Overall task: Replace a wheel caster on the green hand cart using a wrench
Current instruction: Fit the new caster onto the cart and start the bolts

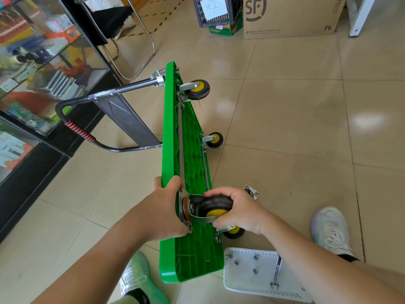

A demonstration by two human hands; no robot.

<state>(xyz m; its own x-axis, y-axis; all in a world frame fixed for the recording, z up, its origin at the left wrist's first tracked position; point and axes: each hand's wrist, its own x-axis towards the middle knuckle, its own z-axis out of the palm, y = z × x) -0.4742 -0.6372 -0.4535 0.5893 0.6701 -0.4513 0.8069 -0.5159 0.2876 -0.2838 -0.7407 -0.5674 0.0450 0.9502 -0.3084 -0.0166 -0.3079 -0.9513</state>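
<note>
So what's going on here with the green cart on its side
A person has the green cart tipped on its edge on the tiled floor. The left hand grips the cart's edge and the caster's mounting plate, while the right hand wraps around the caster, holding it against the cart's underside. Nothing is bolted yet by the look of it: the wrench and loose nuts lie in a white tray beside the cart. Another caster lies on the floor behind the right hand.
</note>
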